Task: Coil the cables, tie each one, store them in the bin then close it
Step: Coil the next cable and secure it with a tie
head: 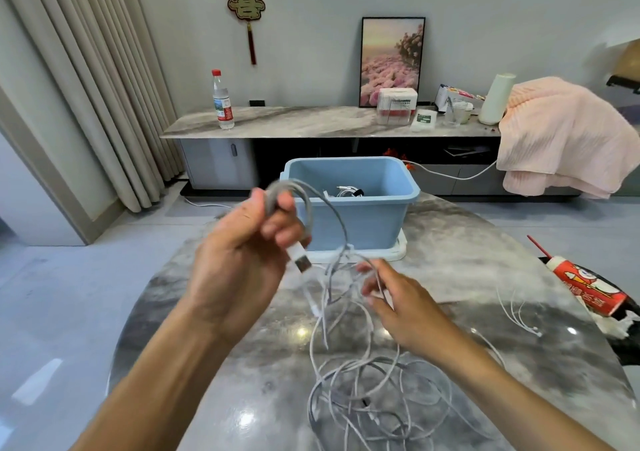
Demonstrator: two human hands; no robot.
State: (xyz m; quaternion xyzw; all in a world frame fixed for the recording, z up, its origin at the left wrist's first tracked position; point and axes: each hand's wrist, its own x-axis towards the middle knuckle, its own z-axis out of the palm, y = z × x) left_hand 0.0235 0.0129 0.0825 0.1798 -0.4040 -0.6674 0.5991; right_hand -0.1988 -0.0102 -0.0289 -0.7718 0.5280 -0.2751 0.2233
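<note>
**Inspector:** While the left hand (242, 243) is raised above the table (194, 312), its fingers are curled round a few turns of grey cable (304, 201), with the USB plug (301, 260) sticking out below the fingers. Where does the slack run?

**Assistant:** Down and to the right from the coil. It passes the right hand (398, 298), then drops into the loose tangle (374, 391) lying on the table near the person. Its long run lies roughly from the raised coil towards the near edge.

**Inspector:** State of the right hand?

**Assistant:** Lower, and nearer the tangle. Its fingers are partly curled and appear to pinch a strand; motion blur leaves the exact grip uncertain.

**Inspector:** So the right hand feeds and the left hand collects, in my judgement. Location of the bin?

**Assistant:** The blue bin (367, 222) stands open just beyond both hands, set on what looks like its white lid (398, 251). Some white cable already lies inside.

**Inspector:** Obstructions?

**Assistant:** Several strands cross in the tangle, so snagging is likely. A thin white earphone lead (519, 315) lies apart to the right, near a red cup (588, 288) lying on its side at the table edge. No tie is visible.
</note>
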